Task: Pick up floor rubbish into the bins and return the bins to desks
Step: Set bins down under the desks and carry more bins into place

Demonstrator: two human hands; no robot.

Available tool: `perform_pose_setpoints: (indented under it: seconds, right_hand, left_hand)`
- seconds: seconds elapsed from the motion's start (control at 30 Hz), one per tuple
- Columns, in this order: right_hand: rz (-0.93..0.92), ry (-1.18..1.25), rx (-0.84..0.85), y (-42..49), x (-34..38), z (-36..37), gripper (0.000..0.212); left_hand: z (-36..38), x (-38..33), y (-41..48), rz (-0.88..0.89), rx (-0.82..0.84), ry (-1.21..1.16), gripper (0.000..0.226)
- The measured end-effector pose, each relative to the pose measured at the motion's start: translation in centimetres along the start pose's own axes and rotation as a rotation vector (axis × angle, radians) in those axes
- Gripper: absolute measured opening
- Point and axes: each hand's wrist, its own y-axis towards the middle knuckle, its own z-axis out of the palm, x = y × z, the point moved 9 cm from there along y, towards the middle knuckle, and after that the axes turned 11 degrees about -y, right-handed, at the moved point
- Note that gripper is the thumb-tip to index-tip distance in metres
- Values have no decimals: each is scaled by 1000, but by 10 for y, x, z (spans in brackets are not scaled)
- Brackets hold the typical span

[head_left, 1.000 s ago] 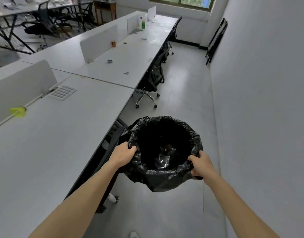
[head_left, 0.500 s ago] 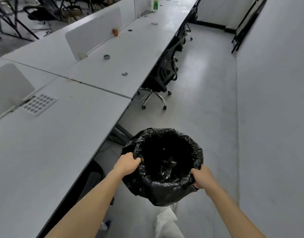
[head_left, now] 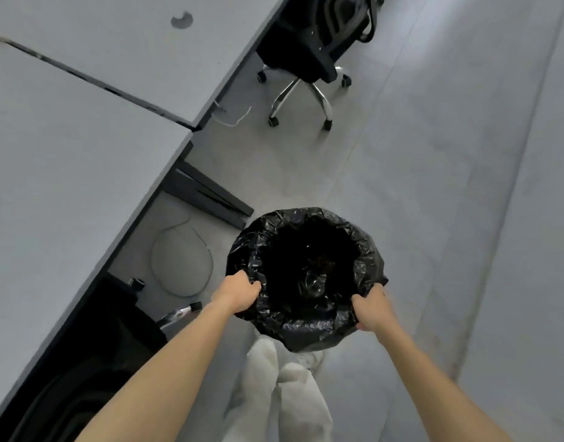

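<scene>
Gripping the bin [head_left: 306, 275] by its rim with both hands | your left hand [head_left: 239, 295] curls over the near-left edge, right hand [head_left: 371, 309] over the near-right | bin with black liner sits centre frame above the floor [head_left: 401, 186] | desk [head_left: 67, 154] fills the left | chair [head_left: 306, 43] at top.

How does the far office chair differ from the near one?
The far chair stands at the far desk, ahead of the bin; the near chair stands at the near desk, beside the person. The far chair shows its whole chrome base and several casters; the near chair shows one chrome leg and two casters. Both are black.
</scene>
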Motion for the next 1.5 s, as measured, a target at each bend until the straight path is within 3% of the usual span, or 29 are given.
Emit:
perform_pose_setpoints:
  seconds: [0.13,0.27,0.4,0.57,0.77,0.9,1.07,1.2,1.33,1.5]
  right_hand:
    - [110,-13,79,88,-21,47,34]
    - [179,-44,106,187,-35,91,47]
    - [184,69,91,254,-35,123,51]
    - [187,304,16,306,-41,154,43]
    - [272,413,6,325,-54,188,30]
    - [267,108,82,289,-48,170,58]
    - [-39,-338,103,198,11,92,37]
    - [-257,-524,30,102,81,9,38]
    - [-475,-557,-94,-10,152,-71,38]
    - [-765,-416,-214,-140,210,-124,33]
  left_hand:
    - [33,9,95,-24,51,108,32]
    - [79,28,194,-47,117,180,36]
    - [100,43,266,-28,95,188,37]
    - [105,47,313,24,19,101,20]
    - [109,47,331,71,8,202,45]
    - [102,41,296,24,52,352,37]
    - [70,-4,198,-1,75,361,30]
    - [25,-69,100,97,44,328,29]
    - [-29,-131,-3,231,-27,215,29]
    - [-95,-150,-120,329,-235,52,32]
